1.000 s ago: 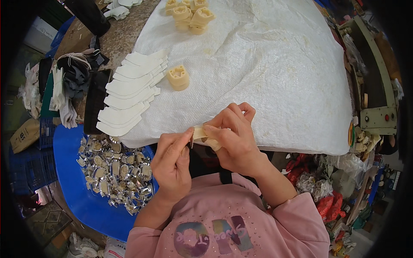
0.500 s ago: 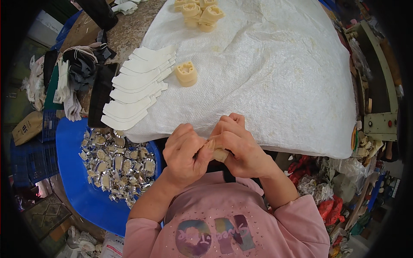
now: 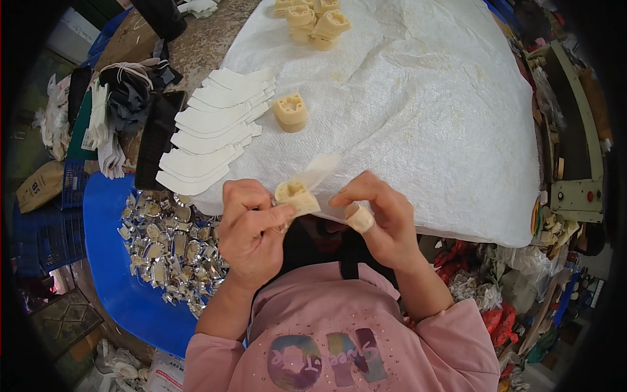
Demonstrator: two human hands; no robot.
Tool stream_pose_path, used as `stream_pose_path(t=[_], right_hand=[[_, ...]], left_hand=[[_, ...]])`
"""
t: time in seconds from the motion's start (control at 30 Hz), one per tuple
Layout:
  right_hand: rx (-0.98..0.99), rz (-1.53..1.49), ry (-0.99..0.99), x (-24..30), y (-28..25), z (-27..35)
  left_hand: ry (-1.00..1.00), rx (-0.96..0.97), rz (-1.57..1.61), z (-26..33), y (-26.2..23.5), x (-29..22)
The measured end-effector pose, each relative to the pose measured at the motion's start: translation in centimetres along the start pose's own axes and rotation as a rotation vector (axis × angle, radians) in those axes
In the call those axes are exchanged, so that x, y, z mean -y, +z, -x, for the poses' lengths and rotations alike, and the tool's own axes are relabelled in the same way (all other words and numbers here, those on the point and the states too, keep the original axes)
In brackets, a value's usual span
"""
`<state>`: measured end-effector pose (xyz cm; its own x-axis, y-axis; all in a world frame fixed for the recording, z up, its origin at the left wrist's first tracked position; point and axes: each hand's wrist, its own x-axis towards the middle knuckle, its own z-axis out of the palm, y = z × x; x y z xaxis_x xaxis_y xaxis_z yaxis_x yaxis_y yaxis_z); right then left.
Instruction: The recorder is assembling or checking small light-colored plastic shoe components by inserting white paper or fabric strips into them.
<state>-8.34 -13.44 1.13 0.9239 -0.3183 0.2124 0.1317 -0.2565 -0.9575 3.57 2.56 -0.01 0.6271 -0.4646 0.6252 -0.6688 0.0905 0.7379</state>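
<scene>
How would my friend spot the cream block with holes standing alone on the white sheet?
Find the big white woven sheet, then the overlapping white curved pieces on its left. Right of them stands the holed cream block, alone, unlike the bunched cream blocks farther up.

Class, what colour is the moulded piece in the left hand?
The moulded piece is pale yellow, clearest in the head view.

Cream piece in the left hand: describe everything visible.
The cream piece looks moulded and plastic-like, with a rounded end and an uneven recess facing the camera. The left hand pinches it by the white sheet's near edge, thumb against its near side. A pale, blurred strip shows beyond it; attachment is unclear.
</scene>
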Motion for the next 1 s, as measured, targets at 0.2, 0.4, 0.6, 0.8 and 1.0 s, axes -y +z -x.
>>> stream_pose_path(t=[0.2, 0.4, 0.6, 0.8, 1.0], right_hand=[[-0.273, -0.748, 0.3, -0.1, 3.2, 1.5], [-0.246, -0.741, 0.372, 0.0, 2.3, 3.3], [-0.268, -0.686, 0.273, 0.3, 2.7, 2.9], [-0.102, -0.205, 0.242, 1.2, 2.2, 2.0], [0.026, -0.078, 0.239, -0.1, 0.5, 0.9]], left_hand=[[-0.003, 0.011, 0.304, 0.0, 1.8, -1.9], [0.072, 0.204, 0.16, 0.2, 1.3, -2.1], [0.214, 0.27, -0.106, 0.3, 1.6, -2.0], [0.257, 0.303, -0.265, 0.3, 1.8, -2.1], [0.019, 0.294, -0.044, 0.3, 1.3, -1.7]])
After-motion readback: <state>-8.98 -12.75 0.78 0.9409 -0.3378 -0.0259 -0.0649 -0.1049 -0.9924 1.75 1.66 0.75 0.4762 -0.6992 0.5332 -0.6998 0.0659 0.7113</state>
